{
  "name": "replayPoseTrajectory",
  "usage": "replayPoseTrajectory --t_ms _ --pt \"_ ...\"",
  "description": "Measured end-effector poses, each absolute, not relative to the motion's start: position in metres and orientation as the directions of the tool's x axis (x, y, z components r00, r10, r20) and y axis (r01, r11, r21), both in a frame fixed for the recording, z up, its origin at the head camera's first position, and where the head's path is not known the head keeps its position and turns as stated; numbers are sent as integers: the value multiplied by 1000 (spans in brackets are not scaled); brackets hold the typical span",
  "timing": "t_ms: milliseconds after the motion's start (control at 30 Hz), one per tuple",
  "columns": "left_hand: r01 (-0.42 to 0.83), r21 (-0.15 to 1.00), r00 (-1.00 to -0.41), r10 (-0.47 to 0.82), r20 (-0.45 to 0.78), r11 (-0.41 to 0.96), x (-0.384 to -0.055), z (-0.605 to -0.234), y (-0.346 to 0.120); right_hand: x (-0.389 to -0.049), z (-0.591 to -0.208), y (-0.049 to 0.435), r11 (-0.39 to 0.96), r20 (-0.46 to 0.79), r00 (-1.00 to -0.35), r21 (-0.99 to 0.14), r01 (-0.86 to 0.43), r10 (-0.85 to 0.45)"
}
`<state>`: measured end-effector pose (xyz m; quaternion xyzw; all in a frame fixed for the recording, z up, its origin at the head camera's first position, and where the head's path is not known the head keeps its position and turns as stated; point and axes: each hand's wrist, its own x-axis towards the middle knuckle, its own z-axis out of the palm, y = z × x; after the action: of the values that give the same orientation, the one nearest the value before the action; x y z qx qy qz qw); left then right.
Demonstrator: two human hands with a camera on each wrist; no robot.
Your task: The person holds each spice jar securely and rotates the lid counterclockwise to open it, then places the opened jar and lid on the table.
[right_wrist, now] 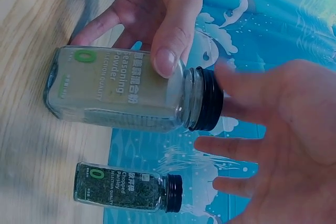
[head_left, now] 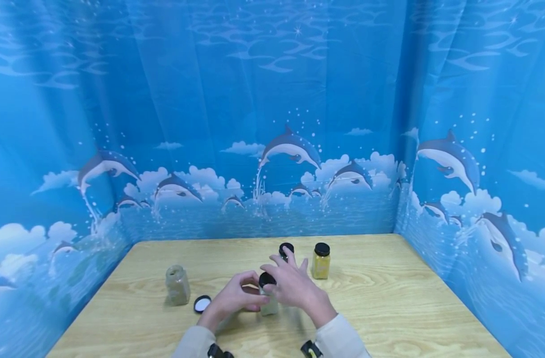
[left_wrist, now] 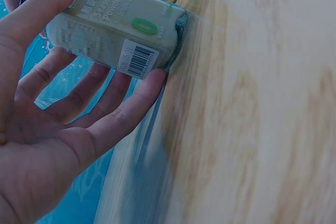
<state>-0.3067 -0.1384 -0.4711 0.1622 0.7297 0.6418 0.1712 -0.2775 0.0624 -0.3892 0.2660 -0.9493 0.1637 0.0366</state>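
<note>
My left hand [head_left: 238, 297] holds a glass jar of seasoning powder [right_wrist: 121, 87] round its body, thumb on one side and fingers on the other. In the right wrist view the jar's black lid [right_wrist: 210, 99] sits on its neck, with some glass thread showing below it. My right hand [head_left: 296, 286] is at this lid, with the thumb and a finger pinching its rim and the other fingers spread. The thumb is blurred there. A jar of chopped parsley [right_wrist: 123, 187] with a black lid stands just beyond, partly hidden by my right hand in the head view.
A yellow-filled jar [head_left: 321, 263] with a black lid stands to the right. On the left are an uncapped glass jar [head_left: 177, 286] and a loose black lid [head_left: 202, 304], white inside facing up. A blue dolphin-print curtain [head_left: 272, 214] borders the wooden table [head_left: 388, 308].
</note>
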Motion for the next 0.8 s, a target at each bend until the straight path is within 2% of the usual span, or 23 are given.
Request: replayPoseTrajectory --t_ms 400,800 --pt "15 994 -888 457 -38 111 -307 -472 -138 -281 -395 59 856 261 -888 -264 -444 -379" --pt "-10 991 -890 450 -69 134 -309 -471 -139 -280 -393 59 841 259 -876 -268 -470 -407"
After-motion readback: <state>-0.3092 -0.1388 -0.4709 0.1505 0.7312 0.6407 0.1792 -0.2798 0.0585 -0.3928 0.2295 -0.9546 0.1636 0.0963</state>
